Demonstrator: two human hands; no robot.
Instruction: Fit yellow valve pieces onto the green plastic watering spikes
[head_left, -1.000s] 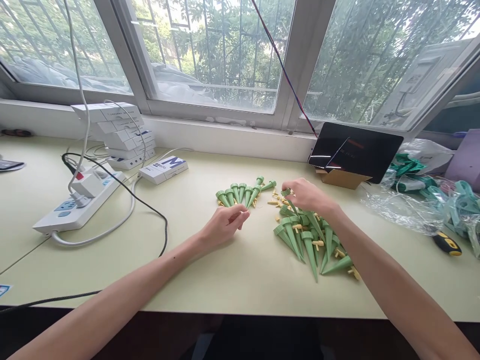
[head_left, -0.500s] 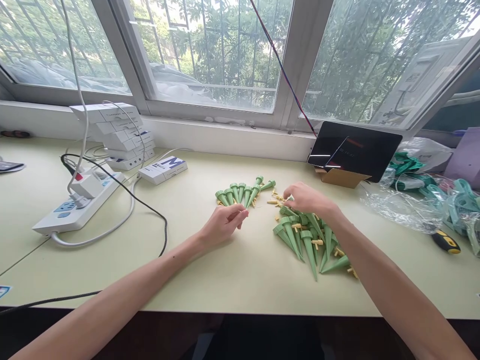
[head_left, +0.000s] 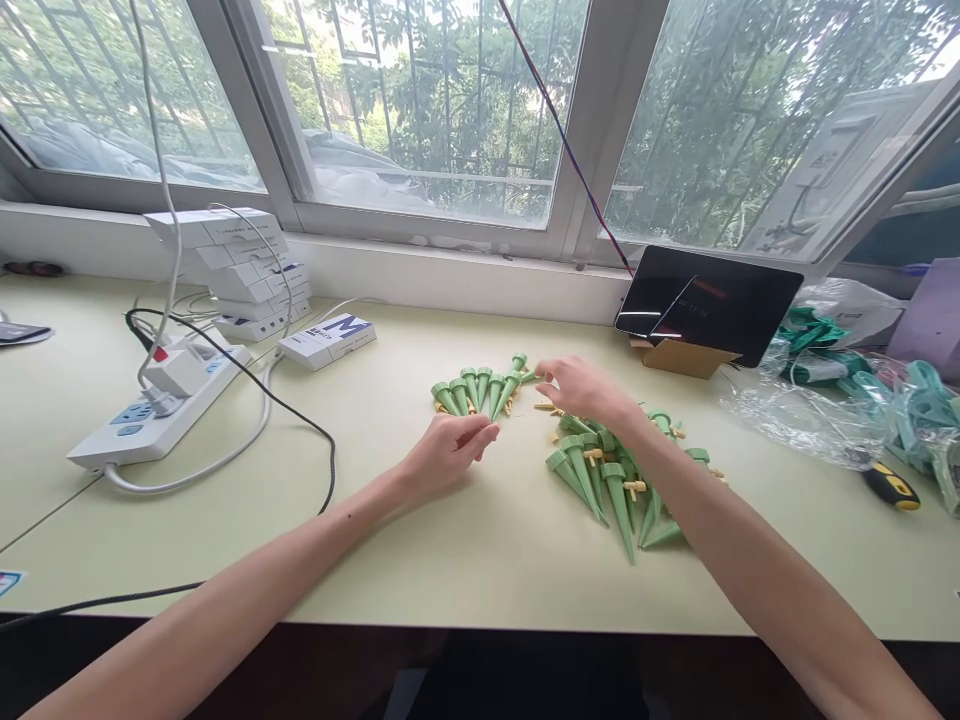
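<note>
Head view: left hand (head_left: 452, 446), fingers curled at the tips of fanned green spikes (head_left: 511, 386) (grip unclear), right hand (head_left: 574, 387) at their right end, hold indeterminable, heaped green spikes (head_left: 620, 508) with yellow valves (head_left: 635, 486), nearer on the table (head_left: 465, 570).

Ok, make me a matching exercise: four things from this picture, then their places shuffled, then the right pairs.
1. left hand
2. right hand
3. tablet
4. power strip

A. tilted back behind brown cardboard
B. at the pointed ends of fanned green cones
C. far left, with plugs in it
D. at the fan's right end

Pairs: 1-B, 2-D, 3-A, 4-C
</note>
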